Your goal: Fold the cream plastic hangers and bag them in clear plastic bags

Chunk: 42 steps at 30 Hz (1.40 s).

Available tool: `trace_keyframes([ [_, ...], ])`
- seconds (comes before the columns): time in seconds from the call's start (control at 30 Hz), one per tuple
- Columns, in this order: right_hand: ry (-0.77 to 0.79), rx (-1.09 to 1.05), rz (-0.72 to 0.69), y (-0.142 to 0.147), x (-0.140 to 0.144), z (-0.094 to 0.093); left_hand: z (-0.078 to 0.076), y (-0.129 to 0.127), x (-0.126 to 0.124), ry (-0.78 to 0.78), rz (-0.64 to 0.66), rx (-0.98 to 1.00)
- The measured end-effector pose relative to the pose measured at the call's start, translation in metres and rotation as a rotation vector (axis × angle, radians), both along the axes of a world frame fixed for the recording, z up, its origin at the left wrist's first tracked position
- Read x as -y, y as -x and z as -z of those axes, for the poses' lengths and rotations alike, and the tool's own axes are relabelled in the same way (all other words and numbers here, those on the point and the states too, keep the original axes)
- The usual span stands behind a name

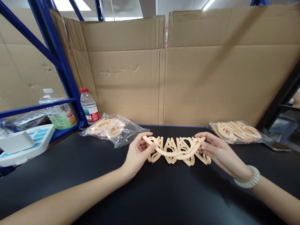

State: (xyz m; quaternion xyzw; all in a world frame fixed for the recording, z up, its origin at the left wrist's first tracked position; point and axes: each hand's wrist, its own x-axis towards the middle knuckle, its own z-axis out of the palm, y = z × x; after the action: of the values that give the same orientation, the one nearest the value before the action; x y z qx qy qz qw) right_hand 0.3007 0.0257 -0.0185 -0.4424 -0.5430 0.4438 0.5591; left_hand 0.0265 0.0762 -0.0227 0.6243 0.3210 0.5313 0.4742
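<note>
Plastic hanger (176, 149) between both hands (137, 154)

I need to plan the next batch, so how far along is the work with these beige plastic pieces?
Done, it seems: a row of pieces lies loose on the table. In hand: the left hand and right hand each hold one end of a curved piece above that row. Left: two clear bags, one at the left and one at the right, hold more pieces. How many, I cannot tell.
</note>
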Motion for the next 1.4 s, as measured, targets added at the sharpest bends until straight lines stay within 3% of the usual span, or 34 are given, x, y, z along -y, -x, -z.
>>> trace_keyframes([
  [0.2,0.061,-0.147,-0.044,0.021,0.005,0.006,0.000,-0.009,0.010,0.047,0.076,-0.012],
  [0.57,-0.006,0.177,-0.457,0.042,0.018,-0.001,0.001,-0.012,0.011,0.040,0.119,-0.041],
  [0.73,-0.027,0.310,-0.462,0.041,0.020,-0.002,0.001,-0.012,0.010,0.043,0.132,-0.048],
  [1.17,-0.023,0.285,-0.484,0.044,0.025,-0.001,0.004,-0.011,0.010,-0.056,0.272,-0.135],
  [1.4,-0.134,0.363,-0.482,0.043,0.029,-0.001,0.008,-0.011,0.005,-0.021,0.195,-0.106],
])
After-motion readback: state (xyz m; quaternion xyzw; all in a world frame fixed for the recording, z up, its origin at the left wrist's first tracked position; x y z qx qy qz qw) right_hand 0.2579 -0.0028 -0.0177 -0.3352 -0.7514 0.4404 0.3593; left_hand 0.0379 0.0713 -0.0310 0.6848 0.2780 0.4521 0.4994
